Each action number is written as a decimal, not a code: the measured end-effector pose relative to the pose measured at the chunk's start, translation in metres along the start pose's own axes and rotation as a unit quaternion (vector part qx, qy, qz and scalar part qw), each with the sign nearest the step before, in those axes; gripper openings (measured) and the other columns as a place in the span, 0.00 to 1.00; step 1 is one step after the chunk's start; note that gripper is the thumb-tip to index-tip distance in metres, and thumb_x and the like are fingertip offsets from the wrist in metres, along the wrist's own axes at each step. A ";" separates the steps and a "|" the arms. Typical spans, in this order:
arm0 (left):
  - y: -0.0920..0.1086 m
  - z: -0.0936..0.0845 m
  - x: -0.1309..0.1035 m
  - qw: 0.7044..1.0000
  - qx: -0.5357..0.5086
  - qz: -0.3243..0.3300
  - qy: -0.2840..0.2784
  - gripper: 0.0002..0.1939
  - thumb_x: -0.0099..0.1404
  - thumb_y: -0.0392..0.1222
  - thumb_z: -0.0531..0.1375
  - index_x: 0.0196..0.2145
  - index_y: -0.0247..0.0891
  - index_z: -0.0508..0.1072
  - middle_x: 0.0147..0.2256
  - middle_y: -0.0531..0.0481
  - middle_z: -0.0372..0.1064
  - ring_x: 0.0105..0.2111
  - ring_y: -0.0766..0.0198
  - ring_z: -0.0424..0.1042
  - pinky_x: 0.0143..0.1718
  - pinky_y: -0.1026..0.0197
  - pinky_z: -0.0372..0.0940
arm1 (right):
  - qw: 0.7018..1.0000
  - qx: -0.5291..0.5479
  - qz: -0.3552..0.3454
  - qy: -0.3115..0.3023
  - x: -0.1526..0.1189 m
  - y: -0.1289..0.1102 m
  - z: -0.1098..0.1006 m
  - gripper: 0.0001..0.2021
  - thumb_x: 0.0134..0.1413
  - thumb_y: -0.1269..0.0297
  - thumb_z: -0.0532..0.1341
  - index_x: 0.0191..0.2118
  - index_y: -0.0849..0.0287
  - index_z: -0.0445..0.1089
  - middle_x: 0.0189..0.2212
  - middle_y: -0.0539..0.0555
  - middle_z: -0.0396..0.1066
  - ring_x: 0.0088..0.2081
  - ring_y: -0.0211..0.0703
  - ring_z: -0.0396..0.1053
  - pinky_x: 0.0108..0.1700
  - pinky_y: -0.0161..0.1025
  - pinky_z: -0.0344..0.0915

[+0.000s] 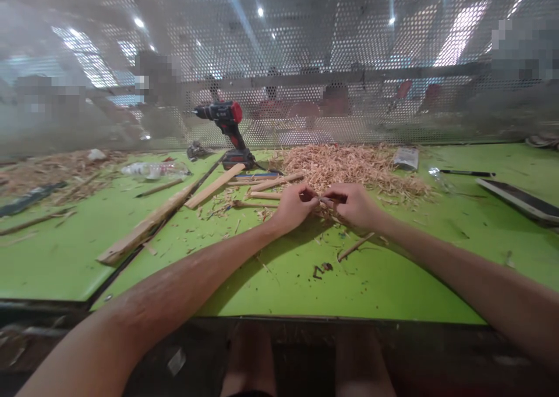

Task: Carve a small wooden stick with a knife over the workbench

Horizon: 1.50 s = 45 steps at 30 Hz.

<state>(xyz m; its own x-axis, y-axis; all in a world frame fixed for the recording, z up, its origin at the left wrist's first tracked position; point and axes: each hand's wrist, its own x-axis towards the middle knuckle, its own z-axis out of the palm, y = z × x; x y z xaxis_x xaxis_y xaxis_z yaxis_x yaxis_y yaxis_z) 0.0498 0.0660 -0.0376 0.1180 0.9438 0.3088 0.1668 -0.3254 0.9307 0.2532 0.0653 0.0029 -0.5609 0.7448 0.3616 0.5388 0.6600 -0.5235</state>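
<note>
My left hand [297,206] and my right hand [353,204] meet over the middle of the green table [279,286]. Both are closed in a pinch, fingertips almost touching. Whatever sits between the fingertips is too small to make out. A heap of wood shavings [345,164] lies just behind the hands. Thin wooden sticks [279,181] rest beside my left hand, and a short stick [356,247] lies in front of my right hand, close to some small dark bits [322,269].
A cordless drill [227,132] stands at the back, near a flat wooden strip [213,187] and a longer board [144,228]. To the left is a clear plastic bottle [155,169]. A pen [467,173] and a phone [522,199] lie right. Perforated mesh [297,117] rises behind.
</note>
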 end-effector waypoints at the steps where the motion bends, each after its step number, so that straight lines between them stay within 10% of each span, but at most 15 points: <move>1: 0.001 0.000 0.000 1.000 -0.001 -0.006 -0.001 0.10 0.63 0.29 0.68 0.28 0.38 0.75 0.21 0.57 0.71 0.20 0.69 0.69 0.25 0.66 0.65 | 1.000 0.001 0.001 -0.001 0.000 0.000 0.000 0.12 0.72 0.61 0.67 0.34 0.54 0.84 0.30 0.57 0.80 0.30 0.46 0.69 0.34 0.44 0.63; 15: 0.002 0.001 -0.001 1.000 -0.003 -0.014 -0.002 0.12 0.65 0.27 0.69 0.27 0.37 0.74 0.21 0.57 0.70 0.20 0.70 0.68 0.24 0.67 0.64 | 1.000 -0.021 -0.007 -0.002 -0.001 -0.006 0.000 0.09 0.66 0.74 0.65 0.36 0.62 0.84 0.32 0.58 0.82 0.31 0.43 0.70 0.35 0.40 0.64; 23: -0.006 0.002 0.002 1.000 0.001 0.017 0.002 0.04 0.66 0.30 0.70 0.34 0.36 0.82 0.29 0.50 0.81 0.24 0.67 0.76 0.26 0.67 0.70 | 0.999 0.038 -0.022 0.001 0.001 0.013 0.004 0.12 0.68 0.64 0.65 0.35 0.62 0.84 0.30 0.59 0.81 0.27 0.42 0.67 0.31 0.38 0.59; 45: -0.001 0.000 0.000 1.000 0.016 -0.011 0.000 0.10 0.61 0.29 0.69 0.25 0.37 0.75 0.19 0.57 0.70 0.19 0.68 0.68 0.24 0.66 0.63 | 1.000 0.008 -0.021 0.006 0.001 0.007 0.008 0.09 0.63 0.69 0.64 0.37 0.63 0.84 0.32 0.59 0.82 0.31 0.45 0.70 0.36 0.40 0.62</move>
<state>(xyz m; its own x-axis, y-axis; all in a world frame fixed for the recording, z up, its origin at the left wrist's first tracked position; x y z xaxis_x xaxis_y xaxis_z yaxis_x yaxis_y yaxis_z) 0.0494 0.0663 -0.0383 0.1147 0.9507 0.2880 0.1999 -0.3061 0.9308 0.2518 0.0705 -0.0064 -0.5753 0.7176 0.3926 0.5043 0.6890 -0.5205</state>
